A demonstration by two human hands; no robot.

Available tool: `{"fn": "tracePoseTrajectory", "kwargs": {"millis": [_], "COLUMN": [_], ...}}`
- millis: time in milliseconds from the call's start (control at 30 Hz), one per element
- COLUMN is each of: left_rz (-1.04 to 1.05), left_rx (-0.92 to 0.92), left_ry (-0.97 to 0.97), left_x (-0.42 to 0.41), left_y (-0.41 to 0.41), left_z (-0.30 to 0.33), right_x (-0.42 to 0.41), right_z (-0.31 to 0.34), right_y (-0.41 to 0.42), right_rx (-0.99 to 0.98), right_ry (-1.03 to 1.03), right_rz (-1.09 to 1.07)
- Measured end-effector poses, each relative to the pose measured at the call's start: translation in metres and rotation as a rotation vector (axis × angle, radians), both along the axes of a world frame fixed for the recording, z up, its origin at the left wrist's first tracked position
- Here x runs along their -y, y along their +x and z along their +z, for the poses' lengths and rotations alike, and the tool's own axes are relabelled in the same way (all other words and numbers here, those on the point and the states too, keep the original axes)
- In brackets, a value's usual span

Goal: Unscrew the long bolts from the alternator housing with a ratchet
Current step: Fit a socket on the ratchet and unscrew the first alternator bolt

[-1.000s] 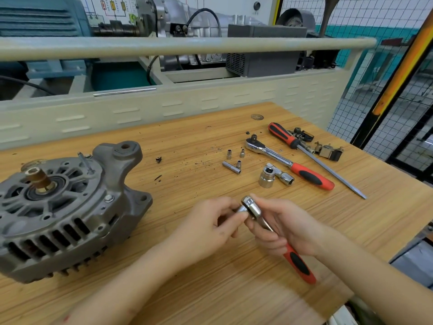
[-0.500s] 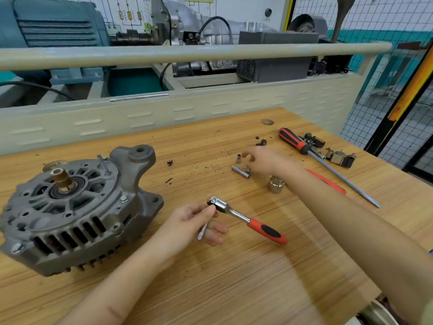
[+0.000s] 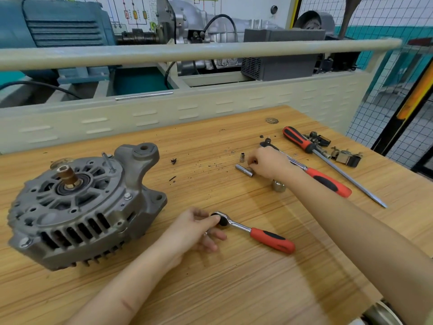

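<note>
Head view: the small ratchet [image 3: 253, 232] lies flat on the wooden workbench [image 3: 234, 289], its red handle pointing right and near. The left hand [image 3: 196, 228] pinches its chrome head between thumb and fingertips, apparently to keep the drive steady while a socket is fetched. The right hand [image 3: 269, 161] reaches to the far right, fingers curled down over the cluster of loose sockets; whether it has one gripped yet I cannot tell. A long socket [image 3: 244, 170] lies just left of those fingers, a small one [image 3: 242, 157] stands just beyond it, and a wide one [image 3: 278, 186] sits close under the wrist. The alternator [image 3: 82, 202] rests at the left, near the left hand and well apart from the right, with one long bolt [image 3: 108, 162] standing partly out of its housing at the far rim. A larger ratchet [image 3: 311, 171] and a screwdriver [image 3: 328, 160] lie right of the sockets, set aside.
</note>
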State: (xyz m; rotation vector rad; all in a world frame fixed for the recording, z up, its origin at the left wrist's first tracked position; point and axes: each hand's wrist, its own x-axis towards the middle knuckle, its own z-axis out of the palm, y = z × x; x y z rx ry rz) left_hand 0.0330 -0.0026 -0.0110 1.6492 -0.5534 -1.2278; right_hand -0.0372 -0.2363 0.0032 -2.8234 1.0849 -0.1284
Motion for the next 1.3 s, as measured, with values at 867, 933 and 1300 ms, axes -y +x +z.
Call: {"fn": "tracePoseTrajectory", "kwargs": {"millis": [867,933,1300], "left_rz": [-0.105,-0.141,-0.149], "left_rx": [-0.119,-0.153,0.619], "left_ry": [-0.094,-0.115,-0.154], "left_x": [0.013,0.011,0.012], "left_y": [-0.008,-0.009,-0.022], "left_z": [0.026,0.030,0.008], "right_x": [-0.170,-0.165,-0.130], "right_z": [0.004,0.005,0.022], "right_y": [-0.068,-0.068,-0.067], "right_rx": [0.773,0.840,1.107], "right_ry": [0.158,0.155,1.232], "right_rz": [0.450,0.403,0.181]}}
